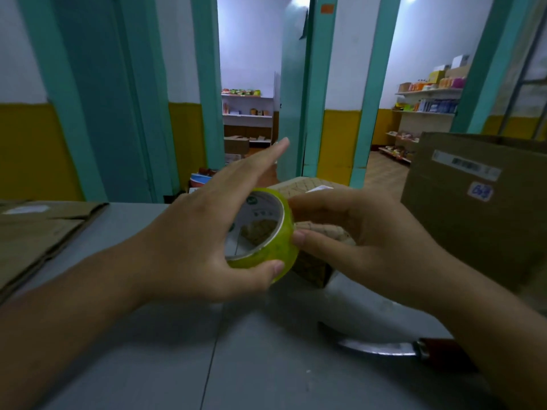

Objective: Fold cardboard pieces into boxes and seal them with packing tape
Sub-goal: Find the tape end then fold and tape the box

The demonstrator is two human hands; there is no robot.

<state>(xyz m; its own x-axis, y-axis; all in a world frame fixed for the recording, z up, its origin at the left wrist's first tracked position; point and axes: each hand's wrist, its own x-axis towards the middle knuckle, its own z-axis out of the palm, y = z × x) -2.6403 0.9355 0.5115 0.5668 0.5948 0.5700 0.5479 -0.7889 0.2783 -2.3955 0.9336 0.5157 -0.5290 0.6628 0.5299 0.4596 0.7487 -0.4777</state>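
Observation:
My left hand [204,232] holds a yellow-green roll of packing tape [266,235] above the grey table, thumb under the roll and fingers through its core, index finger pointing forward. My right hand [349,232] touches the roll's outer rim, thumb and fingertips pinching at the tape surface. Behind the roll sits a small patterned cardboard box [313,261], partly hidden by both hands.
A knife [384,347] with a dark handle lies on the grey table [177,350] near my right forearm. A large brown cardboard box [479,208] stands at the right. Flattened cardboard pieces [38,232] lie at the left. Doorways and shelves are beyond the table.

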